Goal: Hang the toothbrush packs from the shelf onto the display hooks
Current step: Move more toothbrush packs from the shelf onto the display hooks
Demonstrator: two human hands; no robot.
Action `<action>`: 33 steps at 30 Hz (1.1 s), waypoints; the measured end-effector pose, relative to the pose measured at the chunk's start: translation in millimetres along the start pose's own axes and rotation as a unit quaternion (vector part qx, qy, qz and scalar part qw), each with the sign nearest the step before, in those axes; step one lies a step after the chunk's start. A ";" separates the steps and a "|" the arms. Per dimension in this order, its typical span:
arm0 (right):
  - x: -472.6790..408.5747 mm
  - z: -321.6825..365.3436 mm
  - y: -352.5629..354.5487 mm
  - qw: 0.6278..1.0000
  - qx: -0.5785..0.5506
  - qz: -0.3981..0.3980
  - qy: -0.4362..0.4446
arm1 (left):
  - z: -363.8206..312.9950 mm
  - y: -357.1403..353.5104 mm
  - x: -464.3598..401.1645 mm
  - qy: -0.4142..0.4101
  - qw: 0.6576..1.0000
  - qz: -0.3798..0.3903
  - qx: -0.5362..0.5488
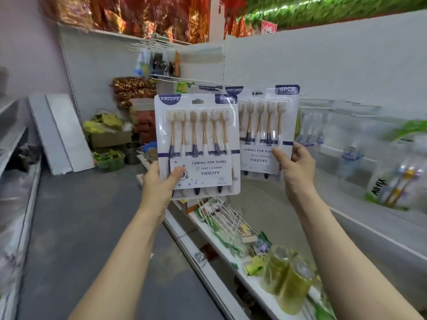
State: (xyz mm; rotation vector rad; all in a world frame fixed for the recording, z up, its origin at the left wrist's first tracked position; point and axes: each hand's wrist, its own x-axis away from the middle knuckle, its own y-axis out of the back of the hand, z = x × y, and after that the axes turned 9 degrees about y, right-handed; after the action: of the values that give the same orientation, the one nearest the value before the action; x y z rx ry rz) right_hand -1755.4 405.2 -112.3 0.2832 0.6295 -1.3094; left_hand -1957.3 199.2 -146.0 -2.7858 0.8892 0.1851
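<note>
You are holding up two flat white card-and-clear-plastic toothbrush packs, one in each hand, in front of the white back panel of the display. The nearer toothbrush pack (196,144), printed "YIKOJIFE" and "CARING FOR GUMS", is showing six gold-handled brushes with navy and white grips, standing upright and facing you. Your left hand (159,181) is gripping its lower left corner, thumb pressed across the front of the card and the other fingers hidden behind it. The second toothbrush pack (268,125), of the same design, is sitting just behind and to the right of the first, its left edge overlapped by it. Your right hand (297,167) is pinching it at the lower right edge, thumb on the front and fingers curled round the back.

Thin white wire display hooks (161,77) are sticking out from the panel just above and behind the packs' top edges; whether either pack is touching a hook cannot be told. Further right, blurred clear packs of toothbrushes (312,132) are already hanging on the panel. Below your forearms, the white lower shelf (221,252) is carrying loose white wire hooks, green packets and two yellow-green wrapped jars (288,278). To the left, the grey floor (80,227) is running back to cardboard boxes and leaning white shelf boards (62,132).
</note>
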 end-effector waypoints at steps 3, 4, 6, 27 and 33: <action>-12.9 -32.2 -52.6 0.999 0.025 -0.033 0.008 | 19.2 30.9 -72.9 0.008 0.999 0.038 0.005; -17.2 -42.1 -70.8 0.999 0.029 -0.044 0.007 | 23.9 40.5 -97.9 0.013 0.999 0.052 0.007; -25.3 -57.5 -106.4 0.998 0.030 -0.061 -0.009 | 28.6 57.3 -142.5 0.029 0.997 0.071 0.009; -154.4 -200.3 -291.0 0.988 0.034 -0.144 -0.044 | 92.9 66.3 -462.0 0.064 0.979 0.193 -0.017; -185.0 -218.9 -305.9 0.982 0.056 -0.179 -0.036 | 103.1 41.4 -520.0 0.055 0.973 0.223 -0.011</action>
State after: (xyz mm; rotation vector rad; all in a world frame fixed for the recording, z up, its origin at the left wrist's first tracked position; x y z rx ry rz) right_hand -2129.4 593.2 -134.6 0.2202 0.5620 -1.6972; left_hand -2408.3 480.6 -157.7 -2.5924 1.5412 0.1098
